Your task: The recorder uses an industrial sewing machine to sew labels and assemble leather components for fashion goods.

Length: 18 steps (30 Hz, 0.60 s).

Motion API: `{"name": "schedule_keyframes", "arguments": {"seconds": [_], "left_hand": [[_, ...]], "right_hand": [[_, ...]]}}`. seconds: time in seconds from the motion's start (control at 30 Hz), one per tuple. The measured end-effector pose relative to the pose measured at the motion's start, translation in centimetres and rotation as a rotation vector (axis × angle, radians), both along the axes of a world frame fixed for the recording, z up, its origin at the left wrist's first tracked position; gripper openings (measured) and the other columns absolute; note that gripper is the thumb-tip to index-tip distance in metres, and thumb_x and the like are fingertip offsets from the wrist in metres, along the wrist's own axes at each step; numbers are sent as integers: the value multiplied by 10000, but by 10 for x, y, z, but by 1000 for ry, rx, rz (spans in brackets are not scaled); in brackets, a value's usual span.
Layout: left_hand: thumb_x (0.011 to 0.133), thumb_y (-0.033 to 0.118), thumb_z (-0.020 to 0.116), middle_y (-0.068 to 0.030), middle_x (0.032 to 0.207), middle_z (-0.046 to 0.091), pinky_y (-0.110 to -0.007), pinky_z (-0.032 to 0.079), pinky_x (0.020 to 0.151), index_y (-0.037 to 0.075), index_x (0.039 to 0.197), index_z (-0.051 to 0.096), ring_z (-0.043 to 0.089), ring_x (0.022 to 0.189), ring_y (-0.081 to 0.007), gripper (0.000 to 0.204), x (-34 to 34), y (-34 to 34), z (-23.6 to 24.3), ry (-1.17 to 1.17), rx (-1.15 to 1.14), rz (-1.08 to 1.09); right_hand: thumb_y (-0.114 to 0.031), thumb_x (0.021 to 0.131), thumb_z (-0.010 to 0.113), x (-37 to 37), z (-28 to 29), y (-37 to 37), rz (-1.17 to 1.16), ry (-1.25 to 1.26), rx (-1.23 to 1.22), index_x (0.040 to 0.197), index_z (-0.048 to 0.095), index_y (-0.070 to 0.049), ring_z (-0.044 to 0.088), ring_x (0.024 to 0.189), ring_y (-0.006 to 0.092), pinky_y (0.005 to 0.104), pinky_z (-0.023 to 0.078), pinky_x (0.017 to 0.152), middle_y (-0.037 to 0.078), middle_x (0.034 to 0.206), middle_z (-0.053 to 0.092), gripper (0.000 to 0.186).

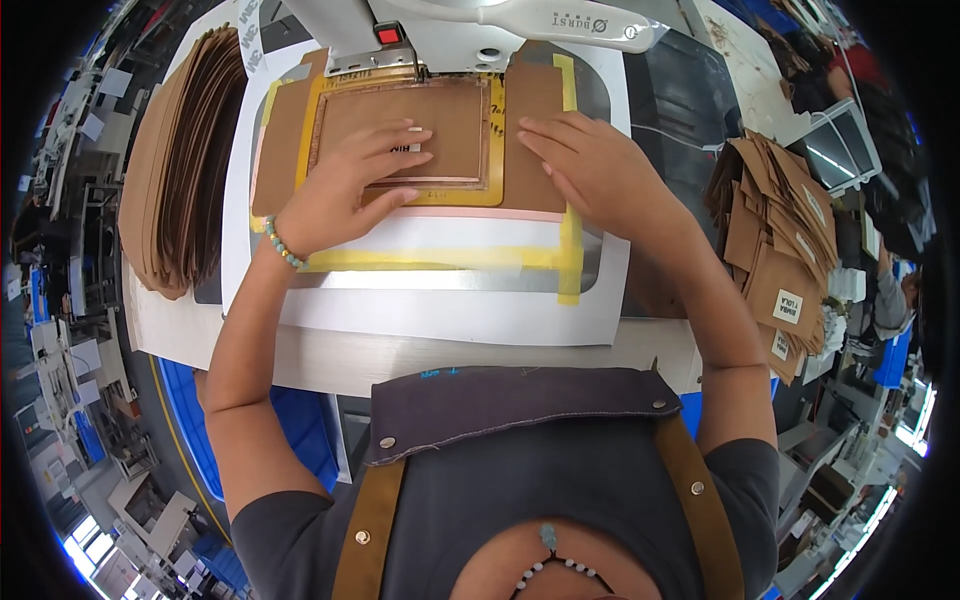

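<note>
A flat brown piece of material [540,95] lies under the head of a white sewing machine [450,40]. On top of it rests a yellow rectangular frame [497,160] with a clear inner border. My left hand [345,185] lies across the frame's left side, fingers spread over the brown area inside. A small white label [414,140] with dark print shows partly beneath those fingers. My right hand [590,165] is laid flat on the brown piece's right end, fingers stretched toward the frame. Neither hand grips anything.
Stacked brown pieces [175,160] stand at the left. To the right is a heap of brown pieces [785,255] with white labels. Yellow tape [430,258] edges the white work sheet [450,315]. Blue bins [300,430] sit below the table.
</note>
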<state>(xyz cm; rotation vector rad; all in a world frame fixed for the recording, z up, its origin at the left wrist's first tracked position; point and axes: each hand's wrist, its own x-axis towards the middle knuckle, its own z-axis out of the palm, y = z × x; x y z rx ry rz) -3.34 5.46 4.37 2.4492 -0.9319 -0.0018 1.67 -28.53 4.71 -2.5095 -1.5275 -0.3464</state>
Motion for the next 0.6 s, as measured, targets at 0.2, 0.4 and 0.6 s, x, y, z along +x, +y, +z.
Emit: {"name": "schedule_keyframes", "arguments": {"seconds": [0.2, 0.4, 0.6], "left_hand": [[886, 286, 776, -99, 1614, 500, -542, 279, 1260, 97, 1402, 670, 356, 1548, -363, 560, -2, -10, -7, -14, 115, -72], [893, 317, 776, -96, 1648, 460, -550, 220, 1272, 157, 1386, 705, 316, 1563, -380, 523, 10, -9, -10, 11, 60, -114], [920, 321, 762, -75, 1661, 446, -525, 231, 1262, 192, 1379, 720, 324, 1558, -368, 478, 19, -10, -13, 32, 37, -137]], "right_hand": [[-102, 893, 663, 5, -20, 41, 101, 47, 27, 1334, 667, -42, 571, 1298, 242, 367, 475, 1015, 90, 1432, 640, 446], [-99, 893, 652, -3, -24, 38, 101, 59, 29, 1320, 682, -57, 550, 1342, 236, 372, 461, 1032, 83, 1442, 635, 431], [-87, 888, 655, -6, -21, 40, 100, 63, 29, 1302, 689, -55, 553, 1333, 246, 367, 462, 1027, 92, 1413, 646, 418]]}}
